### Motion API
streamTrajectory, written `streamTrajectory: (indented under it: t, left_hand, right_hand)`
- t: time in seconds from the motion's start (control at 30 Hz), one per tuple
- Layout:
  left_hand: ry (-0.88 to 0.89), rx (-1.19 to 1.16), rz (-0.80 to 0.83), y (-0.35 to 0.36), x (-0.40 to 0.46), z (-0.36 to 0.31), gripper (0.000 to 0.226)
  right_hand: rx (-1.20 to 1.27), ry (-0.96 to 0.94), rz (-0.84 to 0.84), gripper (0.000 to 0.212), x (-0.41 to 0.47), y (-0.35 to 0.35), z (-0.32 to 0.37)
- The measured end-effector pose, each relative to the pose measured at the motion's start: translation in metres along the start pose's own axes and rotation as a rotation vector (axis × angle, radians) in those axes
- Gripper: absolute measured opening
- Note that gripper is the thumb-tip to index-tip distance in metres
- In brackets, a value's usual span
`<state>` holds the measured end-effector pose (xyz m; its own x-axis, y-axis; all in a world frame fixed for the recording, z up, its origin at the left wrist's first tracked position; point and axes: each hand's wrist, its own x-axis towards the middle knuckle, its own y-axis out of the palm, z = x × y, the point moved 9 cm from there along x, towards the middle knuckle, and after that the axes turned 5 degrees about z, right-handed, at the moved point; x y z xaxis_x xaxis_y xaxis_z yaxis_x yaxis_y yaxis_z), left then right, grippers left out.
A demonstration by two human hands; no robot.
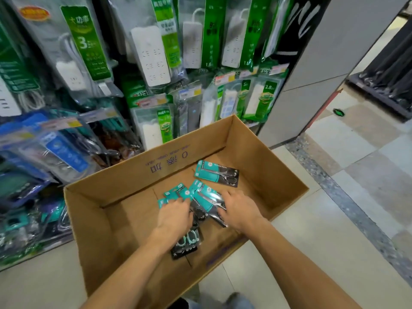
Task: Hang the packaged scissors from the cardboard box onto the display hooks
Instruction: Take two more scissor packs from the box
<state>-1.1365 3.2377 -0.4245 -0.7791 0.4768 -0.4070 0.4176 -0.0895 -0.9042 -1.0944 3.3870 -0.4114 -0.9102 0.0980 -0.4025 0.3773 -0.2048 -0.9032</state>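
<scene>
Inside the open brown cardboard box [263, 152], both hands work a heap of teal-and-black carded scissor packs [201, 200]. Left hand [176, 216] rests on the heap, fingers loosely curled. Right hand [239, 211] pinches one pack's edge. One separate pack [217, 173] lies beyond the fingertips.

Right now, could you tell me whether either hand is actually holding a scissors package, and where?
Both hands, left hand and right hand, touch the scissors packages; a real grip cannot be told.

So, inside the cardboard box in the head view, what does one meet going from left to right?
Left hand → teal pack under the right hand's fingers → right hand, all over the box floor; the lone pack lies farther back.
</scene>
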Motion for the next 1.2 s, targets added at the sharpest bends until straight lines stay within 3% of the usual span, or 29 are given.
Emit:
streamTrajectory:
  t: [0.23, 0.5, 0.7, 1.0, 1.2]
  left_hand:
    - [-0.151, -0.073, 0.104, 0.028, 0.026, 0.010, 0.046]
    - [-0.424, -0.379, 0.237, 0.067, 0.048, 0.019, 0.039]
    - [-0.637, -0.570, 0.289, 0.091, 0.049, 0.019, 0.065]
    - [-0.787, -0.766, 0.217, 0.107, 0.036, 0.021, 0.097]
    - [-0.752, -0.916, 0.134, 0.111, 0.030, 0.024, 0.092]
  right_hand:
    - [-0.133, -0.185, 0.156, 0.049, 0.059, 0.022, -0.009]
    - [-0.211, -0.396, 0.421, 0.075, 0.112, 0.048, -0.019]
    - [-0.026, -0.523, 0.445, 0.065, 0.129, 0.071, -0.030]
    - [0.203, -0.340, 0.674, 0.066, 0.149, 0.088, -0.058]
    - [0.274, -0.317, 0.722, 0.058, 0.151, 0.090, -0.063]
